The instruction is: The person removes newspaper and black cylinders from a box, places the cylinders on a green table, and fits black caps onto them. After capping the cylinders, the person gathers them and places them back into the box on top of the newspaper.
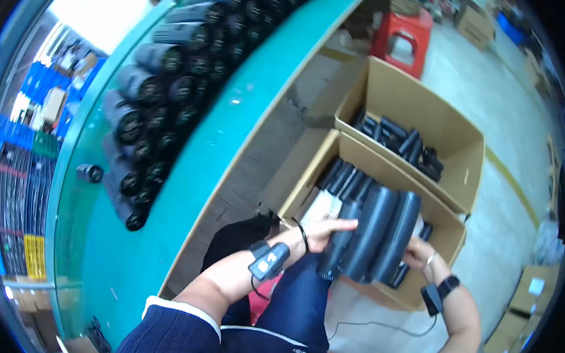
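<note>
Three black cylindrical tubes are squeezed side by side between my two hands, above a cardboard box. My left hand presses on their left side with the thumb laid across the nearest tube. At their right side my right hand closes in, its fingers partly hidden behind the tubes. More black tubes lie inside the box below, along with something white. What the tubes are exactly, I cannot make out.
A second cardboard box with loose black parts stands just beyond. Many black cylinders are stacked on the green tabletop at left, with a single one apart. A red stool stands at the back.
</note>
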Demonstrator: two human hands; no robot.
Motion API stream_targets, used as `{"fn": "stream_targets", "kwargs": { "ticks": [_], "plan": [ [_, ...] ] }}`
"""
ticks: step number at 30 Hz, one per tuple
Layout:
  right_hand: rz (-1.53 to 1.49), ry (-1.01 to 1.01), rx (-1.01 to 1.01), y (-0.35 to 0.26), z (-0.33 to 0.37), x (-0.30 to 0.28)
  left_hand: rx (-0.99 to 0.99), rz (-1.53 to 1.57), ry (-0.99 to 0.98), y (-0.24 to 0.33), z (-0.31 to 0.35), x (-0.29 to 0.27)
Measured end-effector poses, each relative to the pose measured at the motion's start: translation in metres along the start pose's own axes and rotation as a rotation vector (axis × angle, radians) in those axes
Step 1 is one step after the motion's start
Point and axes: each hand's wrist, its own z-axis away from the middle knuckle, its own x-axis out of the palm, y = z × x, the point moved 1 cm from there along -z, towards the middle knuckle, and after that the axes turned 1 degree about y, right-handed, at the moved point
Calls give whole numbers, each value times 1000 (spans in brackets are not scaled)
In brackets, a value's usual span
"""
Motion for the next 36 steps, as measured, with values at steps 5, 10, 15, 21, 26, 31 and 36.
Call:
{"fn": "stream_targets", "kwargs": {
  "ticks": [5, 10, 15, 21, 26, 31, 36],
  "plan": [
    [-58, -13, 84, 12, 31, 44, -70, 64, -72, -23, 53, 16],
    [-94, 11, 130, 22, 55, 71, -54, 79, -52, -33, 90, 32],
    [-100, 31, 155, -21, 98, 133, -80, 85, -96, 0, 147, 89],
    [118, -116, 161, -120, 117, 296, 148, 198, -149, 32, 274, 146],
    [273, -134, 256, -166, 136, 421, 282, 276, -193, 42, 385, 193],
    [375, -257, 301, -139, 107, 538, 560, 268, -112, 19, 503, 176],
    [480, -486, 394, -66, 64, 654, 732, 370, 89, -60, 617, 128]
  ]
}}
